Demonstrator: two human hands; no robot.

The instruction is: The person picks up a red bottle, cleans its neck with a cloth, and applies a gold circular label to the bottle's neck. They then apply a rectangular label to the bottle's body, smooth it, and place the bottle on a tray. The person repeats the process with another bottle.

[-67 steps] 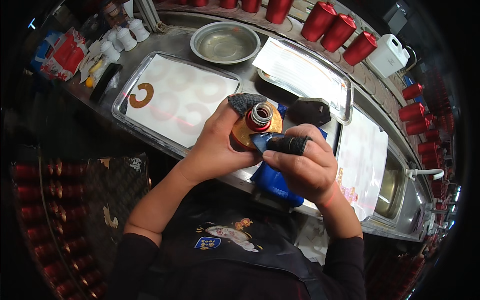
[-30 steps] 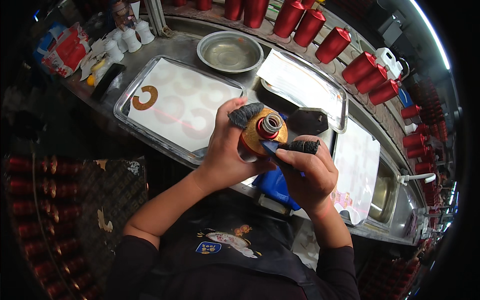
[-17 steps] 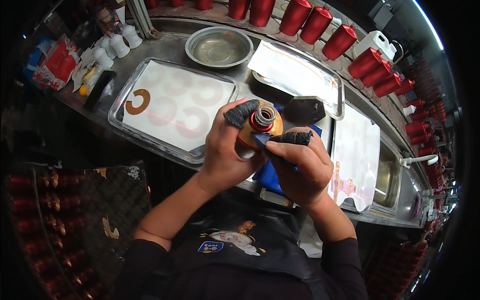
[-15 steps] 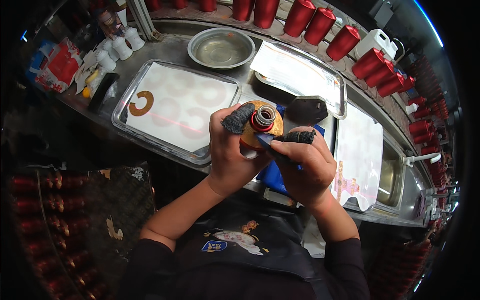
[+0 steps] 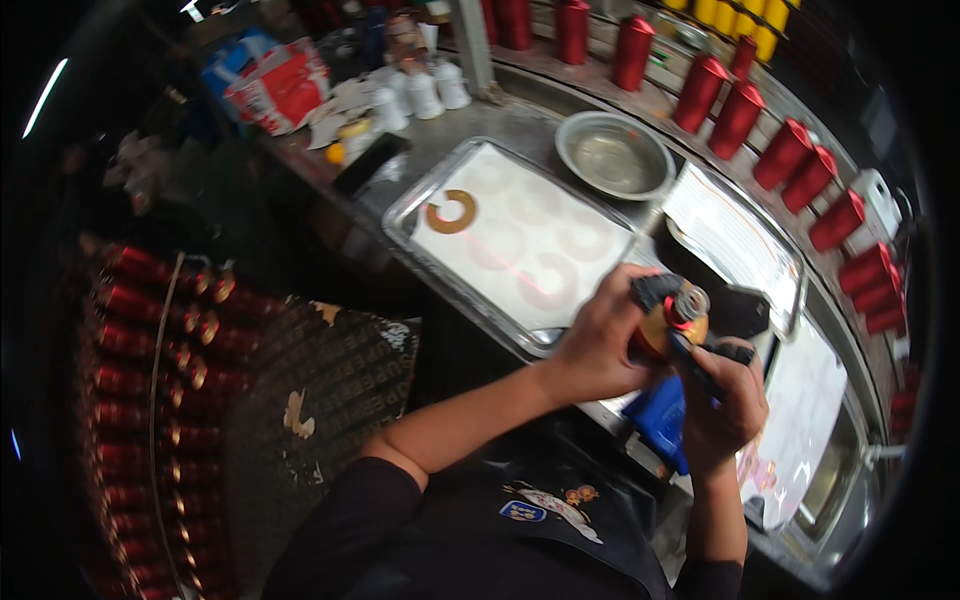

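Note:
My left hand [image 5: 603, 338] is wrapped round a red bottle [image 5: 657, 330] with a gold top and an open threaded neck that points up toward me. Pinched in my right hand [image 5: 730, 405] is a dark, pointed scraper-like tool [image 5: 697, 362], its tip against the gold shoulder of the bottle. Black cloth wraps cover a finger on each hand. To the left of the hands lies a metal tray [image 5: 412, 250] lined with a white sheet, on which a gold C-shaped piece [image 5: 450, 212] rests. The bottle's lower body is hidden by my fingers.
Behind the tray stands a round metal basin [image 5: 572, 160] holding liquid. Red bottles [image 5: 700, 92] line the shelf at the back. More red bottles [image 5: 130, 380] are stacked low at the left. A blue object [image 5: 660, 420] sits under my hands; a sink [image 5: 835, 485] is at the right.
The view has swung left, so the bench and my hands appear farther right and the left-hand stack shows more. Both hands keep their hold on the bottle and tool.

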